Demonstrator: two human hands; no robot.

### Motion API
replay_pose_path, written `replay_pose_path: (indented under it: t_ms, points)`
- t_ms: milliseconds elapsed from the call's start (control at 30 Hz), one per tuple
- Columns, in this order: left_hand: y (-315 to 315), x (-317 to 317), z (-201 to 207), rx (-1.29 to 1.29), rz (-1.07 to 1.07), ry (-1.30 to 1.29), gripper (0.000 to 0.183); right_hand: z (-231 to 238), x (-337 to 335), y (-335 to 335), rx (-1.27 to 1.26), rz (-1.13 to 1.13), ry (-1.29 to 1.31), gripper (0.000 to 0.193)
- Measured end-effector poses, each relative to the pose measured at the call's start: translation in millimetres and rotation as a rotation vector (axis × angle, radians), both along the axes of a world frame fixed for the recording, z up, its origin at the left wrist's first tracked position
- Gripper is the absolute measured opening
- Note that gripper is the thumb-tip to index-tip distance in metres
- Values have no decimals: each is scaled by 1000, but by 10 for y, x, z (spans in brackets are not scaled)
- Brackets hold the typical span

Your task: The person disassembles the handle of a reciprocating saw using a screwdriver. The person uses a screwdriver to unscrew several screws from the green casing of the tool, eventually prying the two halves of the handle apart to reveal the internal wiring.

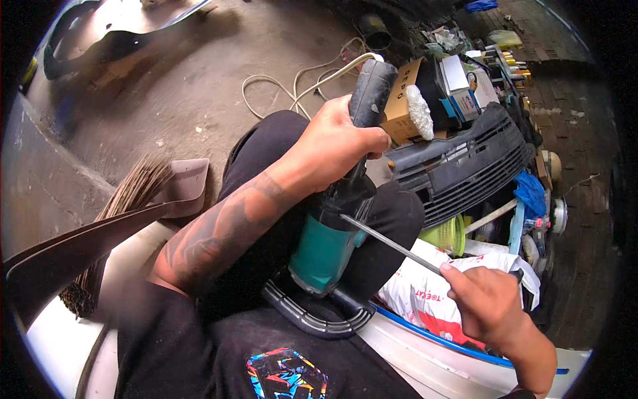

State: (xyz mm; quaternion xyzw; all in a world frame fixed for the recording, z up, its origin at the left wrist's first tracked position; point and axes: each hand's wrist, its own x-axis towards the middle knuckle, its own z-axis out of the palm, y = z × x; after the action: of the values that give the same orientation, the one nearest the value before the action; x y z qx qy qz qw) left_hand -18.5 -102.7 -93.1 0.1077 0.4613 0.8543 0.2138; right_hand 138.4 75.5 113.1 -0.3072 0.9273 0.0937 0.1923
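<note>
Across my lap lies a green and black polisher (323, 251), its rear handle pointing away from me and its black loop handle (319, 320) against my shirt. My left hand (335, 143) is closed around the black rear handle. In my right hand (488, 302) is a screwdriver (395, 246), with its long metal shaft running left to the polisher. The shaft's tip meets the black section just above the green housing; whether it sits in a screw is too small to tell. Most of the screwdriver's handle is hidden by my fingers.
Ahead, a pale cord (296, 93) loops over the concrete floor. A black car grille (465, 166), a cardboard box (402, 100) and a white fluffy pad (419, 113) crowd the right, above a white plastic bag (425, 292). A straw broom (133, 189) and brown dustpan (188, 183) lie left.
</note>
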Motion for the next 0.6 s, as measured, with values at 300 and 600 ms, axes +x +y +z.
replay_pose_path:
  t_ms: [300, 600]
  points:
    - [44, -39, -69, 46, 0, 4, 35, 85, -56, -94, -323, -799, -391, 32]
    - [74, -14, -53, 33, 11, 15, 35, 50, 0, -146, -89, -457, -229, 35]
